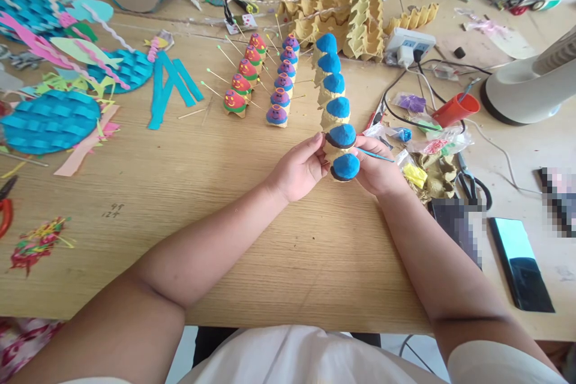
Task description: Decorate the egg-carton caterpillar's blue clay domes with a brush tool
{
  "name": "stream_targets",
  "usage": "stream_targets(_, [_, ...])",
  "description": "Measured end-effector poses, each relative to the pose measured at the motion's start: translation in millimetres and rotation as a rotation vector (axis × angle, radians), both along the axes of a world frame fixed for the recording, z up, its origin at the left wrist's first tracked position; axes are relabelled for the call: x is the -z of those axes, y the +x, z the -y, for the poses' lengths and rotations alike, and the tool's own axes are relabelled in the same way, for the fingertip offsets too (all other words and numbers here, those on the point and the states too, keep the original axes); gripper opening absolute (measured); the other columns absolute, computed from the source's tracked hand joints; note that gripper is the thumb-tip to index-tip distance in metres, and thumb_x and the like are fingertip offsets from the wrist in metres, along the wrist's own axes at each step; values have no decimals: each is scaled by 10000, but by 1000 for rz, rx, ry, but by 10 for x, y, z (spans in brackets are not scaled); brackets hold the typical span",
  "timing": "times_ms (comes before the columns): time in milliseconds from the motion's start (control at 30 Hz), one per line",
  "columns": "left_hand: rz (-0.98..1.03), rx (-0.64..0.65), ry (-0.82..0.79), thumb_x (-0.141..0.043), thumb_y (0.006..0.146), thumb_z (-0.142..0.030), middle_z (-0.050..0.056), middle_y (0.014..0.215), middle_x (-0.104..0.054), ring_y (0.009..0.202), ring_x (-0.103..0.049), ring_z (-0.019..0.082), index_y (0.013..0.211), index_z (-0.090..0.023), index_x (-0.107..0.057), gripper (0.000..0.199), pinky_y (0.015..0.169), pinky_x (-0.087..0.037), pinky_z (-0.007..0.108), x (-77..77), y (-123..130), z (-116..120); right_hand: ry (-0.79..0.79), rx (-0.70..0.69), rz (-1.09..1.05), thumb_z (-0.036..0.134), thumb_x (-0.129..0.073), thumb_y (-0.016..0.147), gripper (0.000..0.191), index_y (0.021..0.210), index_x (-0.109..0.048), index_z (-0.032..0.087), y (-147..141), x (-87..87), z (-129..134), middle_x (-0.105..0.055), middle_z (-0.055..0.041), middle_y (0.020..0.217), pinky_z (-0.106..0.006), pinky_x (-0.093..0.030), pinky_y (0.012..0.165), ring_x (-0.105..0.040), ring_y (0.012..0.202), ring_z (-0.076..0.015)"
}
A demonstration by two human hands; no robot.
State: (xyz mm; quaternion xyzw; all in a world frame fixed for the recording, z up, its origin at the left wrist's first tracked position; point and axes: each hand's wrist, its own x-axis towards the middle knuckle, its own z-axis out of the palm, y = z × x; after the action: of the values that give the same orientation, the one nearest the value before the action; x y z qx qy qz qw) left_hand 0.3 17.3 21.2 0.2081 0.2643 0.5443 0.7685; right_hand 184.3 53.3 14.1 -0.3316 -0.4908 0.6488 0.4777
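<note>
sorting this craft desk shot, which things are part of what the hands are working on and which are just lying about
In hand:
left hand
right hand
blue-topped egg-carton strip
thin paintbrush

Lying about:
red and purple carton figures
orange cup
scissors
phone
woven blue paper discs

A light wooden table (189, 204) under soft, even light, pale floor (423, 348) beyond its near edge

Faint handwritten "95" over "124" on the table (110, 210).

The row of moulded egg-carton cups (335, 109) is tan cardboard with blue-painted tops. The small carton figures (261, 81) carry red or purple tops with green or blue bands. The woven paper discs (49, 121) are blue. The plastic cup (455, 110) is orange-red.
</note>
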Motion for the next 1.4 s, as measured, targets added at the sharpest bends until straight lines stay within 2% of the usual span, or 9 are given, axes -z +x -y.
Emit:
stream_targets(200, [85, 66, -88, -707, 1050, -355, -5, 908, -788, 768, -717, 109, 982, -211, -761, 168, 749, -580, 250, -77, 1, 12, -1, -26, -1, 539, -1032, 688, 355, 879, -855, 298, -1, 2, 0, -853, 18, 838, -383, -711, 806, -815, 814, -201])
stream_targets(333, [115, 107, -130, -644, 1086, -312, -12, 873, -779, 733, -715, 102, 1009, -212, -776, 182, 728, -585, 245, -101, -21, 15, 6, -32, -5, 542, -1033, 690, 346, 874, -860, 306, -5, -10, 12, -858, 17, 850, -380, -718, 796, -833, 868, -220])
stream_targets(500, [96, 156, -132, -682, 1069, -374, 12, 984, -824, 778, -749, 114, 1097, -209, -797, 203, 748, -600, 252, -113, -25, 22, 34, -101, -36, 520, -1015, 736, 275, 892, -883, 335, -10, -36, 25, -854, 33, 818, -373, -720, 750, -817, 750, -190])
stream_targets(633, [105, 158, -147, -663, 1078, -400, 13, 960, -832, 793, -774, 128, 1194, -222, -790, 248, 749, -610, 252, -162, -7, 37, 31, -107, -21, 516, -1024, 720, 289, 882, -882, 324, -14, -50, 23, -855, 26, 811, -358, -709, 728, -809, 725, -185])
stream_targets(733, [113, 157, -136, -601, 1106, -362, 16, 937, -830, 801, -779, 128, 1142, -212, -795, 248, 775, -615, 254, -197, 1, 47, 29, -94, -10, 517, -1037, 695, 315, 878, -876, 317, -15, -50, 19, -856, 24, 818, -364, -709, 753, -812, 746, -187])
stream_targets(867, [129, 160, -123, -524, 1133, -361, 25, 940, -831, 832, -780, 127, 1020, -205, -795, 332, 729, -601, 242, -198, -9, 49, 26, -79, 1, 551, -1032, 688, 346, 874, -866, 313, -11, -47, 17, -846, 24, 799, -373, -713, 743, -809, 750, -192])
stream_targets(1067, [99, 166, -127, -601, 1093, -385, 21, 946, -836, 824, -774, 132, 1147, -225, -803, 264, 723, -609, 239, -174, -10, 37, 7, -74, -9, 555, -1037, 679, 347, 866, -864, 320, -7, -55, 28, -841, 29, 782, -406, -729, 769, -820, 752, -205])
stream_targets(1233, [75, 155, -97, -574, 1105, -372, 14, 946, -839, 824, -769, 118, 1093, -213, -797, 275, 701, -591, 220, -173, -1, 40, 0, -76, 4, 550, -1041, 670, 352, 874, -867, 322, -5, -60, 27, -853, 26, 806, -431, -733, 813, -819, 751, -208])
stream_targets(1400, [55, 120, -109, -600, 1099, -436, 6, 986, -838, 905, -793, 146, 1125, -236, -790, 277, 785, -600, 255, -136, -12, 31, 33, -88, 22, 553, -1023, 702, 333, 894, -876, 324, -5, -64, 20, -860, 25, 834, -415, -718, 815, -814, 771, -204])
